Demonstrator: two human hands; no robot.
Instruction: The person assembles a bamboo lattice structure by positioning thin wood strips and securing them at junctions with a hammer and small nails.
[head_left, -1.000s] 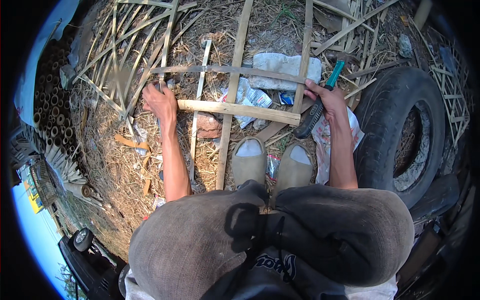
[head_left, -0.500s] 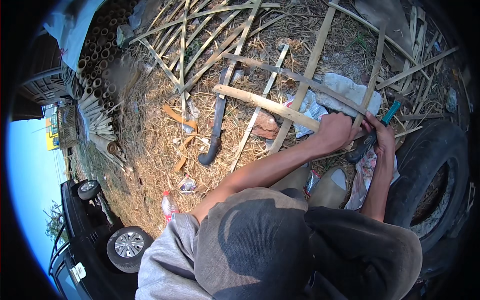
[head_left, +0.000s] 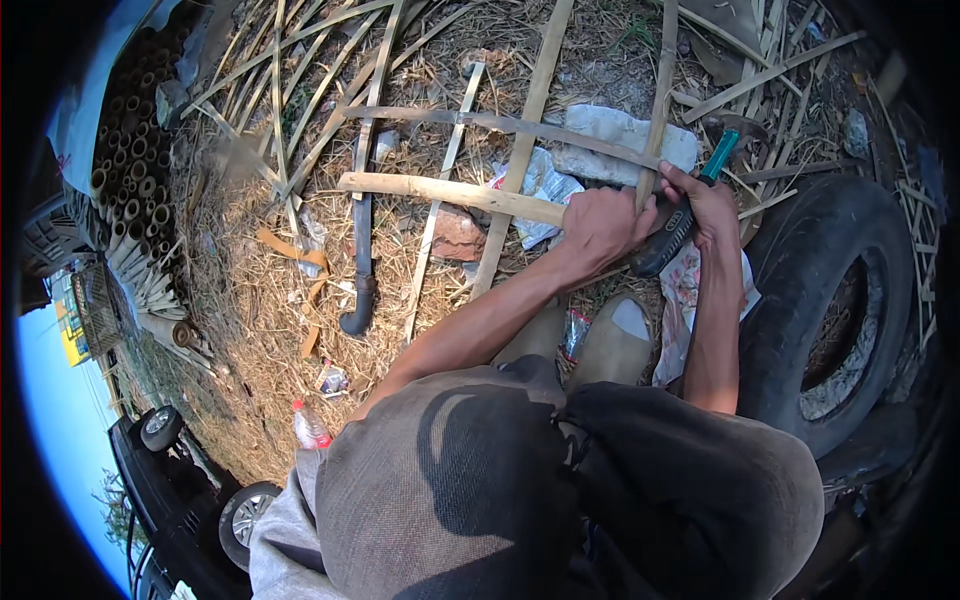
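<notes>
1. Landmark for everything here is the chunky white block (head_left: 625, 140) on the straw. The bamboo slats are right by it: a dark slat (head_left: 560, 133) runs across its near edge, a pale slat (head_left: 450, 190) lies nearer the person and off to the left, and an upright slat (head_left: 661, 90) crosses over the block's right part.
2. Left hand (head_left: 605, 228): just on the person's side of the block, fingers curled in close at the pale slat's right end, beside the upright. Can't tell exactly what the fingertips are gripping.
3. Right hand (head_left: 703, 203): just right of the block's near corner, holding a green-and-black tool (head_left: 720, 157), looks like a hammer. Thumb and finger sit close together by the dark slat's end; can't tell if they're pinching it.
4. Left of the block, nearest first: crumpled packet (head_left: 545, 190), reddish brick chunk (head_left: 458, 233), then a long blade with a dark curved handle (head_left: 360, 295).
5. Big black tyre (head_left: 770, 290) sits right of the block, closer to the person.
</notes>
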